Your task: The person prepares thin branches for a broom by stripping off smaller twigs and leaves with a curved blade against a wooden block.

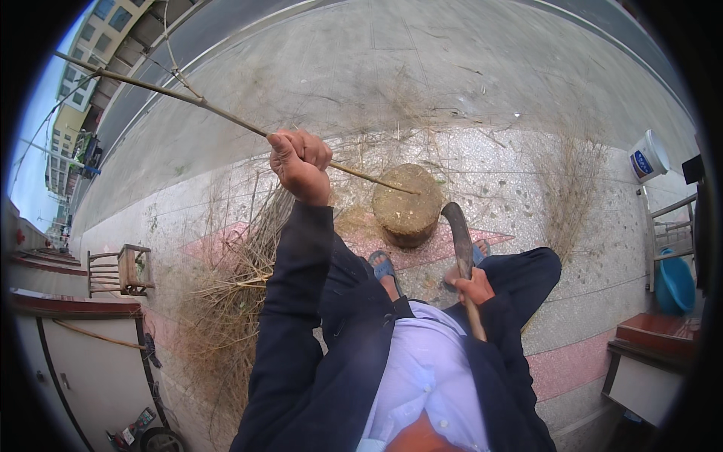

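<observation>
My left hand (302, 164) is closed around a long thin bamboo stalk (234, 118). The stalk's thick end lies over the top of a round chopping block (408, 198), while its far end, with side twigs, reaches to the upper left. In my right hand (477, 287) is the wooden handle of a billhook (458, 229). Its dark curved blade points away from me, with the tip beside the block's right edge. My sandalled feet (385, 268) rest on either side, just short of the block.
A heap of cut twigs (237, 294) lies along my left side. More brush (570, 192) is spread at right. A wooden chair (127, 270) stands left; a white bucket (649, 156) and blue basin (674, 282) are at far right. Loose twigs litter the terrazzo floor (587, 308).
</observation>
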`<state>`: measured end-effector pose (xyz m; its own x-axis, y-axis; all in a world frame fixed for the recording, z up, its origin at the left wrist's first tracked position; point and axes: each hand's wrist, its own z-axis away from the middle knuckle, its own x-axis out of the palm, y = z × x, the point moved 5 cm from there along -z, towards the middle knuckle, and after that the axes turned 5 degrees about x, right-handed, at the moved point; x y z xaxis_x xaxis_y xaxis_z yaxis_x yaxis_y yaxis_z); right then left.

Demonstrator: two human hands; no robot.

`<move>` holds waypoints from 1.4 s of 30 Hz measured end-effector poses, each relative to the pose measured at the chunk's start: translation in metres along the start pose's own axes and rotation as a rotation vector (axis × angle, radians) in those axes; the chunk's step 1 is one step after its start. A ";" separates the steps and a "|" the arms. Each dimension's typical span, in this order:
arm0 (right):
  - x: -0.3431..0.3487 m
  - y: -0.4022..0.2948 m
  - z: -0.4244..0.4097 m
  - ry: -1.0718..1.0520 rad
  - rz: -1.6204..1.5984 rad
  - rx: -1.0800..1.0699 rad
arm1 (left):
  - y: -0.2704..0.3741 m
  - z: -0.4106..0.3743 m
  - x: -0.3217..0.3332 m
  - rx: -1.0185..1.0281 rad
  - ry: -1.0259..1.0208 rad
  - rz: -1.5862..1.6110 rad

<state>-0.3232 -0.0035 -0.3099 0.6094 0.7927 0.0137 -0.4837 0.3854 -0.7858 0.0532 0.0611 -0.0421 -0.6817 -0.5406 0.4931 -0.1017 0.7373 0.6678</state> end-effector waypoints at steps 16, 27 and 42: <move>-0.003 0.012 -0.006 -0.035 -0.091 0.009 | 0.123 -0.119 0.021 0.092 -0.098 -0.048; -0.003 0.020 -0.006 -0.020 -0.082 -0.008 | 0.063 -0.118 -0.018 0.072 -0.183 -0.125; 0.013 -0.049 0.044 0.007 0.058 -0.229 | -0.088 0.029 -0.086 -0.188 -0.029 -0.271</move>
<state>-0.3192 0.0086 -0.2447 0.5893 0.8070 -0.0395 -0.3636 0.2212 -0.9049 0.0994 0.0543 -0.1593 -0.6691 -0.6927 0.2692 -0.1481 0.4792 0.8651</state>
